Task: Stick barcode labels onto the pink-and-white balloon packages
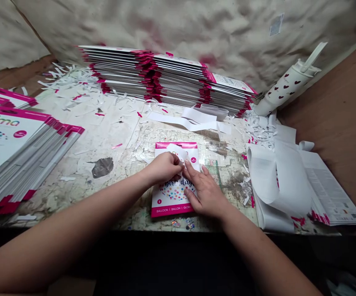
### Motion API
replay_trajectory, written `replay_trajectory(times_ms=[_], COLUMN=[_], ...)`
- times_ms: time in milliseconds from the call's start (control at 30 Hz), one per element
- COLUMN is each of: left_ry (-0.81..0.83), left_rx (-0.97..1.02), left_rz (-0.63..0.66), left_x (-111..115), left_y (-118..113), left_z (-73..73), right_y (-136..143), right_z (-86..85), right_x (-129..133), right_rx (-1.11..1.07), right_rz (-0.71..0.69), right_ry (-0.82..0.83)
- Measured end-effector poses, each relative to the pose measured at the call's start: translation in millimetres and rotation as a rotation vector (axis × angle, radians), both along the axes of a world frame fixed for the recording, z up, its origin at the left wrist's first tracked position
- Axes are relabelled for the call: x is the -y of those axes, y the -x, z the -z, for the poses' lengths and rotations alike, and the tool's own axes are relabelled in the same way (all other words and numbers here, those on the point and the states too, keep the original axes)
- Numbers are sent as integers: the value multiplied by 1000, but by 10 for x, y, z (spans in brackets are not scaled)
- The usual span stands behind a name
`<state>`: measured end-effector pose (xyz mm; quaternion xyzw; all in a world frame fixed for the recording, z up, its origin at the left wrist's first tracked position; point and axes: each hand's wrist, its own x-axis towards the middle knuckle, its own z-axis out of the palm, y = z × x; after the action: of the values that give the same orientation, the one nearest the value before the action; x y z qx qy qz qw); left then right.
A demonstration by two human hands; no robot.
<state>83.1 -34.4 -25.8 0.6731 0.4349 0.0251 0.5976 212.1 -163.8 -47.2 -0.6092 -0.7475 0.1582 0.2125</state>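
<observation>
A white and pink balloon packet [172, 210] lies flat near the table's front edge, its printed face up. Over its upper half, my left hand [165, 166] is closed in a pinch on a small white paper piece [178, 151]. My right hand [205, 190] rests on the packet's right side with its fingers spread, the fingertips close to my left fingers. The left fingertips partly hide the paper's lower end.
Packet stacks [178, 78] line the back, and more packets [20, 156] stand at the left. At right are a white paper strip roll [278, 176], packets [335, 189] and a tumbler with hearts [287, 88]. Loose strips [193, 119] and scraps litter the table [119, 135].
</observation>
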Motion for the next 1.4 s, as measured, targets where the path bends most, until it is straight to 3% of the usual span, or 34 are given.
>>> replay_trajectory(times_ms=[300, 400, 467, 567, 633, 800, 967, 1033, 1133, 1233, 1400], left_ry=[-65, -100, -240, -771, -1067, -1181, -1191, -1189, -1187, -1183, -1200], left_rx=[10, 16, 46, 62, -34, -305, -310, -315, -302, -262, -240], left_rz=[56, 76, 56, 33, 87, 202, 205, 206, 203, 173, 165], left_x=[27, 42, 117, 369, 585, 914, 904, 894, 900, 914, 915], left_y=[-13, 51, 164, 367, 447, 383, 332, 340, 348, 350, 360], left_z=[-37, -77, -104, -56, 52, 285, 239, 218, 214, 224, 238], right_y=[-1, -2, -3, -1, 3, -44, -203, -253, -283, -269, -216], right_z=[79, 71, 57, 62, 91, 89, -216, -305, -284, -158, -43], right_x=[59, 60, 56, 52, 57, 94, -8, -127, -322, -441, -461], right_rx=[-40, -36, -62, -87, -102, -214, -400, -606, -1030, -1235, -1236], right_rz=[10, 14, 41, 58, 49, 69, 422, 473, 387, 372, 493], right_ry=[-120, -92, -62, -54, -64, -118, -348, -254, 194, 527, 514])
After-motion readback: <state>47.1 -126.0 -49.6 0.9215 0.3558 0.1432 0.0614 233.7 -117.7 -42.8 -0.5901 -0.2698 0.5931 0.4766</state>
